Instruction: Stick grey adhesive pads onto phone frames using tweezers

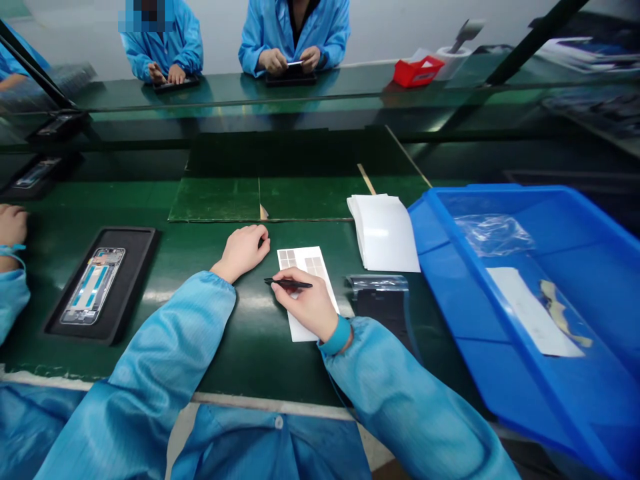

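My right hand [310,303] is closed around slim black tweezers [293,283], held sideways over a white sheet with pale grey squares [315,262]. The sheet lies on the green table, partly covered by that hand. To its left, my left hand [244,252] rests on the table with its fingers curled under. Its fingertips are hidden, so I cannot see whether anything is in them. Further left, a phone frame [94,287] with blue and white strips lies in a black tray [131,293].
A stack of white sheets [385,233] and a clear plastic sleeve [380,293] lie right of my hands. Beside them stands a blue bin [460,360] with plastic film and scraps. A neighbour's hand [11,227] is at the left edge. Two people work across the line.
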Demonstrator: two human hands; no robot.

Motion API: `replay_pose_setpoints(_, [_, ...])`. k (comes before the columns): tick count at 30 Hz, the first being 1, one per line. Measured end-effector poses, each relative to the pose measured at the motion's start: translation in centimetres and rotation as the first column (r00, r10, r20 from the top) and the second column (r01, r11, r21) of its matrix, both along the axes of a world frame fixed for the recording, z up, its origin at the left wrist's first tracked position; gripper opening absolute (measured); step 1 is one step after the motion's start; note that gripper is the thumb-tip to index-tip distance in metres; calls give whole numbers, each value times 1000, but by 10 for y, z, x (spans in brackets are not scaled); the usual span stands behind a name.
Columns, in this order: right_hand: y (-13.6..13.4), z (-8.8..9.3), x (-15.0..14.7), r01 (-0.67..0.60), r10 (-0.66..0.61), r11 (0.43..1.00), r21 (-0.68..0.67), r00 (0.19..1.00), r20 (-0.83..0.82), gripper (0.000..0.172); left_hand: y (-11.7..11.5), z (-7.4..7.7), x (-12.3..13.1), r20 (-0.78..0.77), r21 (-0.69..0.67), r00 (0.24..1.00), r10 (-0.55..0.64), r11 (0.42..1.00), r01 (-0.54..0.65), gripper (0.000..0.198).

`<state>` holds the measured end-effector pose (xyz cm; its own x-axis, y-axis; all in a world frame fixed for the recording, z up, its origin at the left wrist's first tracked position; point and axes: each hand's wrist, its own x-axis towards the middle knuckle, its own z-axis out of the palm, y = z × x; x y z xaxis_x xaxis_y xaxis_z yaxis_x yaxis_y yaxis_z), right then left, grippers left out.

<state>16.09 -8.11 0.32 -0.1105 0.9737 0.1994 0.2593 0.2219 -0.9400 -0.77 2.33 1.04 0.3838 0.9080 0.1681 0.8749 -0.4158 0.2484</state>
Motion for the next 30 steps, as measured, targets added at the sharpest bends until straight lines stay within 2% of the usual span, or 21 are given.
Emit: replay_pose_setpoints(30, [-1, 2, 0, -6, 6, 1000, -8, 1000, 15, 9, 0, 2, 1, -1, -30, 1000, 1, 1000, -1, 12])
